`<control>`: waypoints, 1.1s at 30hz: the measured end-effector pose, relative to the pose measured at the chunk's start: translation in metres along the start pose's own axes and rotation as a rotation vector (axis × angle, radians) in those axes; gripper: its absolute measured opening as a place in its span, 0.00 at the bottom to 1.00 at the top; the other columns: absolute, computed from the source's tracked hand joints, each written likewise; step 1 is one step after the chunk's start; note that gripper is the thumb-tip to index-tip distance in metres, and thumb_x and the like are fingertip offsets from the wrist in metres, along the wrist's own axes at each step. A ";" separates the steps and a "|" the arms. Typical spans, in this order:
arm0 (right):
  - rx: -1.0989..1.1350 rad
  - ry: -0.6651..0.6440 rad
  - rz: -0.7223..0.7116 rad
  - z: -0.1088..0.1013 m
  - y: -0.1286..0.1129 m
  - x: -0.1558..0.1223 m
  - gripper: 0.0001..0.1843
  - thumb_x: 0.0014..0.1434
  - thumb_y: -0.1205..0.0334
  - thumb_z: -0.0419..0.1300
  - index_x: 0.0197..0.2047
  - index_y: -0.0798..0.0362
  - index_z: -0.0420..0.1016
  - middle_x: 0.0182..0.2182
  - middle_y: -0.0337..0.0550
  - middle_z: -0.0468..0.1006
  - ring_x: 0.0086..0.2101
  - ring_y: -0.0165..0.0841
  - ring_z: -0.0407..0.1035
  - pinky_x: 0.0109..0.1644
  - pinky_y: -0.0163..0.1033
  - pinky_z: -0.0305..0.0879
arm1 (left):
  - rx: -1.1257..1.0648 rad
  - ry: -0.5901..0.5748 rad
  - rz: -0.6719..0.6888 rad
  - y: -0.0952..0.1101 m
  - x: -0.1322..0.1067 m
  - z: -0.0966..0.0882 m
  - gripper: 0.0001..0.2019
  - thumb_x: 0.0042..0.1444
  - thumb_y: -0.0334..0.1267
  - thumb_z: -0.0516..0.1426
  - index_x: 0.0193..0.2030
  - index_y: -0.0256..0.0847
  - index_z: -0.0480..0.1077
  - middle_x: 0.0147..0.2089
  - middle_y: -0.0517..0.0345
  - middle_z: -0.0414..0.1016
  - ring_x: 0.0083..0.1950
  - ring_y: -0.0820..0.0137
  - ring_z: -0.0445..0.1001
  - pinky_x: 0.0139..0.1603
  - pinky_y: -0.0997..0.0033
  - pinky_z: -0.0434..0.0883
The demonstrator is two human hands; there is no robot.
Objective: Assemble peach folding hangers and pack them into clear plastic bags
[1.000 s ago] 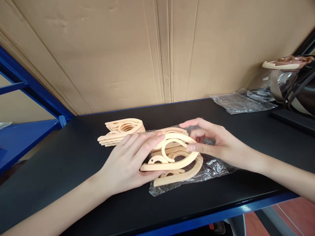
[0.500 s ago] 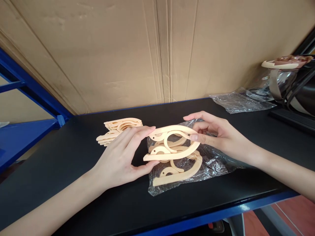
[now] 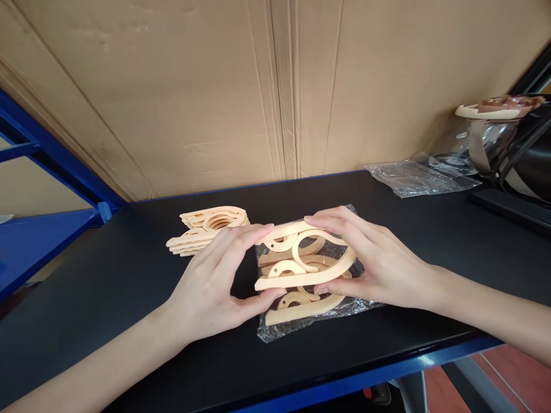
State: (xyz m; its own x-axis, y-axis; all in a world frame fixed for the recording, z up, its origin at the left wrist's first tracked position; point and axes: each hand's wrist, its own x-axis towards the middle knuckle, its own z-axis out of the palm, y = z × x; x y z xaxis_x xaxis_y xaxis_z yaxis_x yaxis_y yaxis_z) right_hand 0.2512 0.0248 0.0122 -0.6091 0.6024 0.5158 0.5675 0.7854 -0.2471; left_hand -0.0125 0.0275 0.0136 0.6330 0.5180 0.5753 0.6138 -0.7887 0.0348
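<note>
A beige folding clothes hanger (image 3: 310, 277), folded up into a curved loop, is held level between both hands. My left hand (image 3: 206, 287) grips its left end, fingertips on the far edge and thumb on the near edge. My right hand (image 3: 383, 258) wraps the rounded right end, fingers along the top and thumb below. Beneath it, more folded hangers (image 3: 301, 311) lie on or in a clear plastic bag (image 3: 269, 334); which of the two I cannot tell. Behind my left hand sits a stack of similar hangers (image 3: 215, 222), partly covered by my fingers.
The black tabletop (image 3: 142, 275) has a blue front edge (image 3: 387, 367). Tall cardboard (image 3: 193, 103) stands along the back. Another clear bag (image 3: 413, 178) lies at the back right, near a black object with straps (image 3: 529, 155). A blue metal frame (image 3: 51, 149) rises at left.
My right hand has moved from pinching the hanger's upper right edge to gripping its right end from both sides. The hanger has shifted slightly right and down; my left hand keeps its hold.
</note>
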 end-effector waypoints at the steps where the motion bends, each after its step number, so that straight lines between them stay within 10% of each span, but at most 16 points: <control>1: -0.027 0.013 -0.011 0.000 0.000 0.000 0.38 0.58 0.43 0.60 0.65 0.50 0.54 0.57 0.52 0.68 0.51 0.43 0.69 0.49 0.46 0.73 | -0.010 0.001 -0.004 0.001 0.000 0.000 0.29 0.57 0.44 0.60 0.62 0.41 0.56 0.57 0.49 0.70 0.57 0.59 0.71 0.57 0.60 0.70; 14: -0.160 -0.079 -0.035 0.003 -0.003 0.002 0.40 0.55 0.40 0.59 0.62 0.59 0.62 0.51 0.55 0.73 0.49 0.45 0.68 0.50 0.50 0.68 | -0.073 -0.123 -0.064 0.002 -0.004 0.012 0.37 0.55 0.51 0.61 0.67 0.40 0.51 0.59 0.48 0.69 0.56 0.58 0.71 0.55 0.60 0.72; 22: -0.326 -0.056 0.262 -0.052 0.042 -0.002 0.33 0.53 0.41 0.60 0.56 0.53 0.67 0.48 0.50 0.75 0.45 0.47 0.70 0.48 0.49 0.66 | -0.069 -0.223 -0.153 -0.014 -0.007 0.009 0.35 0.62 0.51 0.55 0.70 0.43 0.45 0.67 0.49 0.60 0.66 0.58 0.61 0.64 0.56 0.65; 27: -0.247 -0.361 0.609 -0.089 0.081 -0.017 0.33 0.52 0.36 0.60 0.56 0.45 0.65 0.47 0.43 0.75 0.41 0.40 0.71 0.40 0.40 0.66 | -0.082 -0.325 -0.141 -0.016 -0.005 0.010 0.33 0.64 0.50 0.53 0.70 0.44 0.44 0.68 0.50 0.58 0.66 0.58 0.60 0.66 0.56 0.62; 33: -0.048 -0.652 0.601 -0.092 0.086 -0.024 0.29 0.53 0.38 0.61 0.54 0.43 0.70 0.44 0.41 0.75 0.41 0.39 0.70 0.39 0.39 0.63 | -0.098 -0.380 -0.166 -0.016 -0.006 0.012 0.34 0.64 0.51 0.52 0.71 0.46 0.42 0.69 0.50 0.55 0.67 0.56 0.58 0.66 0.54 0.62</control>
State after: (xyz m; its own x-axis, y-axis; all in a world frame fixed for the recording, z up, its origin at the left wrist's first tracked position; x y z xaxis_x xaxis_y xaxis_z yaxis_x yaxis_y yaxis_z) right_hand 0.3654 0.0648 0.0540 -0.3870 0.8838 -0.2630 0.9066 0.3126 -0.2834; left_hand -0.0209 0.0408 -0.0002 0.6697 0.7111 0.2140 0.6856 -0.7028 0.1899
